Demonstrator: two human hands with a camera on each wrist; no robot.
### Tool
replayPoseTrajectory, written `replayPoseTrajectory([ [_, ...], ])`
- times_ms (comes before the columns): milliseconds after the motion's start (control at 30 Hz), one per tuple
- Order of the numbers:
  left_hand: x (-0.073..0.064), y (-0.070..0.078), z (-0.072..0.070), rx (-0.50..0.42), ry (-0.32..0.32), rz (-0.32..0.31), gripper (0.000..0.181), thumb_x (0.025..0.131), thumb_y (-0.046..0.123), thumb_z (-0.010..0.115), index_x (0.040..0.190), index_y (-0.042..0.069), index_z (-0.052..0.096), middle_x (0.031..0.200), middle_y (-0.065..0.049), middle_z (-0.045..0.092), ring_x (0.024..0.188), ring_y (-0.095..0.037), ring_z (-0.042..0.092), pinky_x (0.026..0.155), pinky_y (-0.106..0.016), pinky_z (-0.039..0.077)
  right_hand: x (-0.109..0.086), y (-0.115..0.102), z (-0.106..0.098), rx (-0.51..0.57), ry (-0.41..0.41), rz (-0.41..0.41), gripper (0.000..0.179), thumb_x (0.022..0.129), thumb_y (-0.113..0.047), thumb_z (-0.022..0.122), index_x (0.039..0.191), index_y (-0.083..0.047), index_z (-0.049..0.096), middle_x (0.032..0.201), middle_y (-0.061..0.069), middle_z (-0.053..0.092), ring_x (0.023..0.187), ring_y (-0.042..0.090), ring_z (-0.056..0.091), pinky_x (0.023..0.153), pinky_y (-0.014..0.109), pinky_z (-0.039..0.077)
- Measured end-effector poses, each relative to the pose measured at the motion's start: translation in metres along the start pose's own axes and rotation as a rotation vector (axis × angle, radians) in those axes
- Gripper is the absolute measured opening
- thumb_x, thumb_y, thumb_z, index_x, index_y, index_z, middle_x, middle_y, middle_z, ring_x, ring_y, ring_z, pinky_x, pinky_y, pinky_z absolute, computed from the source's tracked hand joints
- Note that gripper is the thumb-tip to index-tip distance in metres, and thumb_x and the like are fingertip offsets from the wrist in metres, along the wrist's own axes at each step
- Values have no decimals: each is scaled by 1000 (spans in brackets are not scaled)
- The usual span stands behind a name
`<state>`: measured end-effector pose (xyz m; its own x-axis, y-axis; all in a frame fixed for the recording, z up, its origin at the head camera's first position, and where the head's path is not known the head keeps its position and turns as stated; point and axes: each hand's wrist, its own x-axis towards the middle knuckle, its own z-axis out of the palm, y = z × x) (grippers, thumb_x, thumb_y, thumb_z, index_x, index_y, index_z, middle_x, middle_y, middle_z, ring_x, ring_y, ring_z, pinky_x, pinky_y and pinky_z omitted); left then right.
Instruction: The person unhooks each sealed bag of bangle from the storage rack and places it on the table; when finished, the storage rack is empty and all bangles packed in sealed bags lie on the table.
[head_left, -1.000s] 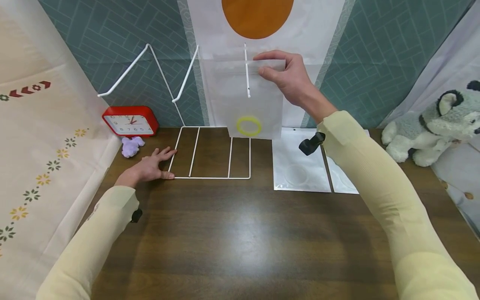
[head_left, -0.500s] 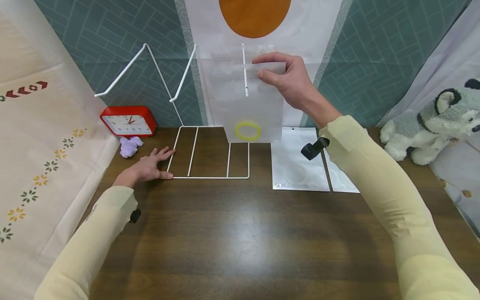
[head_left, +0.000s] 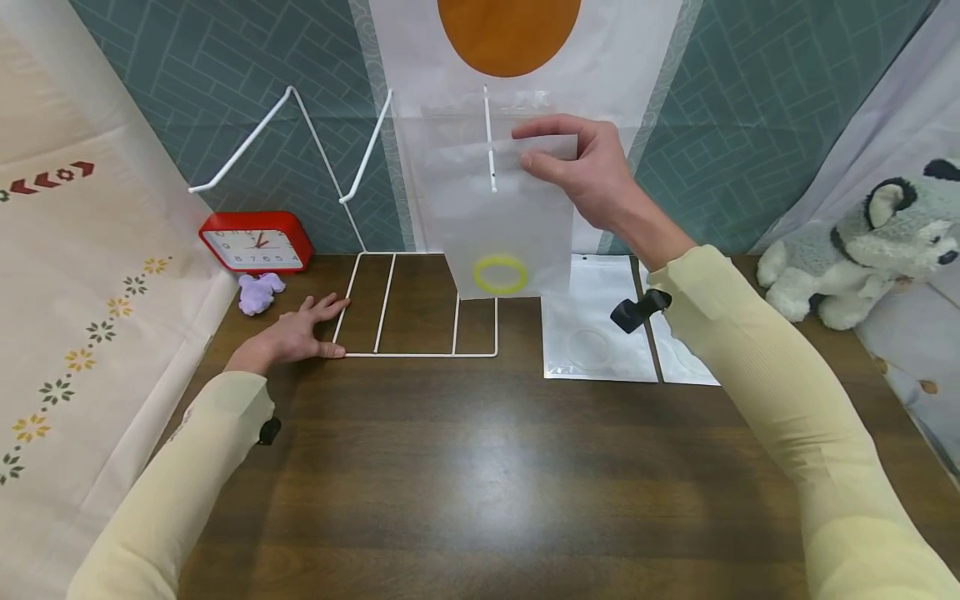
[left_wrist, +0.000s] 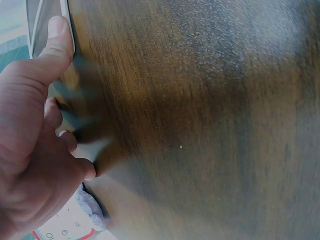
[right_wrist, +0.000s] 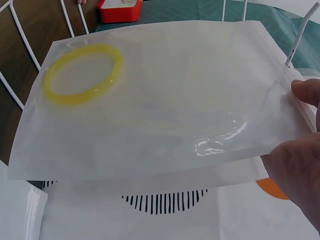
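Observation:
My right hand [head_left: 581,167] pinches the top right corner of a translucent plastic bag [right_wrist: 170,100] between thumb and fingers. A yellow ring [head_left: 500,275] shows inside near the bag's lower end. In the head view, the bag hangs by the right upright prong [head_left: 492,162] of a white wire rack [head_left: 420,356], and clear film shows behind its top edge. My left hand [head_left: 292,333] lies with spread fingers at the left side of the rack's base. In the left wrist view its thumb [left_wrist: 56,30] rests over the rack's corner wire.
Two flat silvery-white bags [head_left: 596,329] lie right of the rack, partly under my right forearm. A red clock [head_left: 258,242] and a small purple plush toy [head_left: 260,293] stand left of it. A grey-and-white plush dog [head_left: 862,250] sits at the far right. Patterned cloth covers the back.
My right hand has moved slightly down and to the right, lowering the bag with the yellow ring. Clear film now shows above its top edge. My left hand stays at the rack.

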<state>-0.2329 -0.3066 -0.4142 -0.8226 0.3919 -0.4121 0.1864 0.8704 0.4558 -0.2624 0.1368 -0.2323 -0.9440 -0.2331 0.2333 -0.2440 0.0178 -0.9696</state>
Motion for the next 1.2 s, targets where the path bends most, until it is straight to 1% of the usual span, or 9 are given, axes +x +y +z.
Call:
replayPoseTrajectory([
  [133, 0, 1, 0, -3, 0, -1, 99, 86, 43, 76, 160, 11, 18, 164, -23, 3, 144, -54, -8, 105, -77, -1, -4, -2, 0, 9, -1, 4, 23, 88, -3, 76, 110, -10, 78, 128, 10, 59, 96, 33, 63, 87, 35, 56],
  [500, 0, 1, 0, 6, 3, 1, 99, 86, 44, 76, 160, 11, 19, 164, -23, 3, 145, -54, -7, 106, -77, -1, -16, -7, 2, 39, -2, -42, 19, 88, -2, 74, 105, -9, 79, 121, 13, 63, 85, 31, 66, 79, 32, 57],
  [600, 0, 1, 0, 7, 3, 4, 99, 86, 43, 76, 160, 11, 19, 164, -23, 3, 144, -55, -7, 106, -77, -1, -21, -8, 2, 29, -8, -48, 18, 88, -3, 74, 105, -9, 79, 117, 14, 64, 82, 31, 66, 77, 32, 57],
  [667, -1, 1, 0, 6, 3, 7, 99, 86, 43, 76, 160, 11, 19, 164, -24, 4, 144, -55, -7, 106, -77, -1, -24, -9, 2, 7, -13, -54, 18, 89, -4, 74, 105, -9, 79, 116, 14, 65, 83, 31, 66, 78, 32, 57],
  [833, -1, 0, 1, -2, 2, 8, 99, 86, 43, 76, 160, 10, 20, 164, -24, 4, 144, -55, -7, 105, -77, -1, -33, -11, 2, -60, -19, -45, 19, 91, -8, 73, 108, -11, 78, 118, 11, 65, 89, 31, 66, 82, 34, 57],
  [900, -1, 0, 1, -7, -1, 5, 99, 86, 43, 76, 160, 11, 19, 164, -24, 3, 144, -55, -8, 106, -77, -2, -36, -11, 2, -68, -19, -34, 19, 91, -9, 74, 109, -11, 78, 119, 11, 65, 90, 31, 66, 82, 34, 57],
  [1000, -1, 0, 2, -11, -2, 2, 99, 86, 43, 76, 160, 11, 19, 164, -24, 3, 144, -55, -8, 106, -77, -2, -41, -12, 3, -48, -15, -27, 19, 90, -7, 74, 109, -11, 78, 117, 12, 65, 88, 31, 67, 80, 34, 58],
  [1200, -1, 0, 1, -12, 9, 5, 99, 85, 42, 76, 160, 11, 20, 164, -24, 4, 144, -55, -8, 105, -77, -2, -51, -12, 5, 30, -11, -28, 19, 89, -4, 74, 107, -9, 78, 110, 17, 66, 83, 31, 68, 77, 34, 59],
])
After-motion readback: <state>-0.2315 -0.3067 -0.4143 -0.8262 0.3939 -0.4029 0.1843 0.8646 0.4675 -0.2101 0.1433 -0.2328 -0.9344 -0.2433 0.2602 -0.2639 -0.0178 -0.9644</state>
